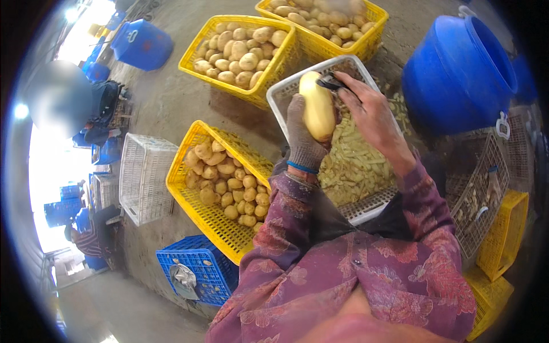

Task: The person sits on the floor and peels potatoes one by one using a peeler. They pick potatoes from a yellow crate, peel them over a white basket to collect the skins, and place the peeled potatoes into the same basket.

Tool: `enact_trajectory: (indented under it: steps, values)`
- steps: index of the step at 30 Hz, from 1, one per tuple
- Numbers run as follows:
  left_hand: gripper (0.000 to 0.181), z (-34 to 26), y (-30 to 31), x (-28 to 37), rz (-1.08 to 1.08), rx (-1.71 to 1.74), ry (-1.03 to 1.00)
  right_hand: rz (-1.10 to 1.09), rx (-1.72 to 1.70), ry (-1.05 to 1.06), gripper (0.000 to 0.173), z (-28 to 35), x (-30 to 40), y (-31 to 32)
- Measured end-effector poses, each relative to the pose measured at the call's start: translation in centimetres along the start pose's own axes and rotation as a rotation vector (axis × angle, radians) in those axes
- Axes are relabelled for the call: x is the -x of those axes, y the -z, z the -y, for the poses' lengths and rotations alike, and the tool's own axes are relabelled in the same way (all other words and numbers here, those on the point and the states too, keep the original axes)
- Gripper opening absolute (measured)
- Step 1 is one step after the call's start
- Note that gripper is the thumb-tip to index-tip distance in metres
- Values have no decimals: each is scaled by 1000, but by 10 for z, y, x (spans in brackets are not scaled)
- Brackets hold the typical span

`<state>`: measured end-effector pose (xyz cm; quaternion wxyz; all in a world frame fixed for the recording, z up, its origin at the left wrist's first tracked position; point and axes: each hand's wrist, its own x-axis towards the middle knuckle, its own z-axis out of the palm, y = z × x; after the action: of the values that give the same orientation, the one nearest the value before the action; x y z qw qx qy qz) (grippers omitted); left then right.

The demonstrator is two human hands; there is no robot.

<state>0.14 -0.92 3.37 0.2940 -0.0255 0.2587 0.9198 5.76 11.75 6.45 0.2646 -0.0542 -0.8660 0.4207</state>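
Observation:
My left hand [302,135], in a grey knit glove with a blue band at the wrist, grips a large potato [316,105]. Most of the potato's visible face is pale and peeled; darker skin shows at its lower end. In my bare right hand [371,111] is a black-handled peeler [329,81], held against the potato's upper right side. Its blade is too small to make out. Below both hands stands a white plastic crate [279,103], with a heap of potato peelings [356,165] inside.
Yellow crates of potatoes [233,51] stand ahead, and another yellow crate [218,231] is at my left on a blue crate [197,270]. A blue plastic barrel [454,77] stands at right, near a grey mesh crate [480,197]. Other people sit at far left.

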Motion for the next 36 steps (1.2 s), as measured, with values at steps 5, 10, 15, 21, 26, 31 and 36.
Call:
enact_trajectory:
  steps: [5, 10, 15, 21, 26, 31, 36]
  values:
    - [50, -1, 3, -4, 8, -44, -101, -18, 24, 5, 36, 1, 0, -22]
    - [59, -20, 10, -8, -68, 70, -76, 131, 43, -86, 37, 18, 92, -20]
    - [60, -13, 11, -2, -53, 17, -43, -91, -4, 36, 35, 7, 42, 0]
    - [61, -3, 16, -9, -31, 100, -128, -22, -89, 21, 33, 14, -8, -28]
    - [66, -19, 16, -11, 3, 172, -108, 73, -51, 19, 36, 14, 98, -19]
    - [70, -11, 8, -10, 59, 0, -100, -46, -48, -38, 35, 2, 43, 8]
    - [66, -4, 9, -5, 62, 59, -66, -87, 50, 169, 33, -2, -17, -21]
